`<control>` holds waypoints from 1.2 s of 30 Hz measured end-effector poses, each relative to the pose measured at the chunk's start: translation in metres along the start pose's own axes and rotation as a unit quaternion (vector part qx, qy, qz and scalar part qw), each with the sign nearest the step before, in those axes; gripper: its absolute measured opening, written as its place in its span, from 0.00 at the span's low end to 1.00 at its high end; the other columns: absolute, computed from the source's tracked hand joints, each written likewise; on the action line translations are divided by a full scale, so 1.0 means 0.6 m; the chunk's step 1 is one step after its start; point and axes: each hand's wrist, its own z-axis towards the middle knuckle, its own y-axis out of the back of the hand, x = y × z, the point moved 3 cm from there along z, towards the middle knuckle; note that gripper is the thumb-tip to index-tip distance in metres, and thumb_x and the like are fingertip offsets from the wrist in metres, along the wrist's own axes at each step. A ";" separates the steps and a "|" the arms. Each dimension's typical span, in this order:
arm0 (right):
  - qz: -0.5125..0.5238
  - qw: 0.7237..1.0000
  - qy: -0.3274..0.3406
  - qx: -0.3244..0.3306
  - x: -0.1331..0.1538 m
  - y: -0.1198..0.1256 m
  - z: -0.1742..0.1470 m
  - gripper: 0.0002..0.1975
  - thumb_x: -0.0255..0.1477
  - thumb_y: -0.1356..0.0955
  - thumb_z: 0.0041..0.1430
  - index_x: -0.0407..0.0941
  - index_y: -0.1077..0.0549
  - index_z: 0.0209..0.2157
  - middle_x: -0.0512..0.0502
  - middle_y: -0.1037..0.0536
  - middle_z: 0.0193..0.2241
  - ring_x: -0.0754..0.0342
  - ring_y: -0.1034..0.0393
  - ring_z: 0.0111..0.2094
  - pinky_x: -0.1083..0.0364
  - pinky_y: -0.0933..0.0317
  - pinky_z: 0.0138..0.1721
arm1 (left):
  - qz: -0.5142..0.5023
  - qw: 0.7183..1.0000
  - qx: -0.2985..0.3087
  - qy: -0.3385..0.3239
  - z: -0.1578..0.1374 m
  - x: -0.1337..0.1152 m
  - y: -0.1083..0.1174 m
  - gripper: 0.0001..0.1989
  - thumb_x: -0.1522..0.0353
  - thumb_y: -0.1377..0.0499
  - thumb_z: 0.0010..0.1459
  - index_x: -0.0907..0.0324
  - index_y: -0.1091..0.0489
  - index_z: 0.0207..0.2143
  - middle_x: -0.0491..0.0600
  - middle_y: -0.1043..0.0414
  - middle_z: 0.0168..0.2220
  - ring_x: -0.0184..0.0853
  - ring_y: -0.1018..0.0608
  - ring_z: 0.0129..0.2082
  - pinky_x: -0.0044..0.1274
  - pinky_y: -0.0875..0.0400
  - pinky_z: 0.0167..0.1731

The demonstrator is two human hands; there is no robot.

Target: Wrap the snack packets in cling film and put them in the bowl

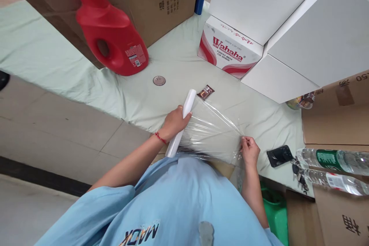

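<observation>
The roll (188,102) is white, the packet (205,92) brown.

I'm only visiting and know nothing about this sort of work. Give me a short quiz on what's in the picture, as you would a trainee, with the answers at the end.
1. Fill in the blank: the left hand grips a white ____.
2. True or false: the right hand is holding a water bottle.
3. What colour is the large handled jug?
A) blue
B) red
C) green

Key:
1. roll
2. False; that hand pinches the clear film.
3. B
</observation>
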 end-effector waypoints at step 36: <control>0.124 0.986 -0.095 -0.053 -0.013 0.082 0.043 0.31 0.60 0.26 0.43 0.45 0.26 0.32 0.48 0.23 0.22 0.56 0.36 0.20 0.55 0.39 0.23 | 0.014 1.000 0.006 0.007 0.005 -0.008 -0.002 0.24 0.50 0.47 0.67 0.60 0.33 0.52 0.62 0.19 0.47 0.54 0.17 0.48 0.34 0.26 0.43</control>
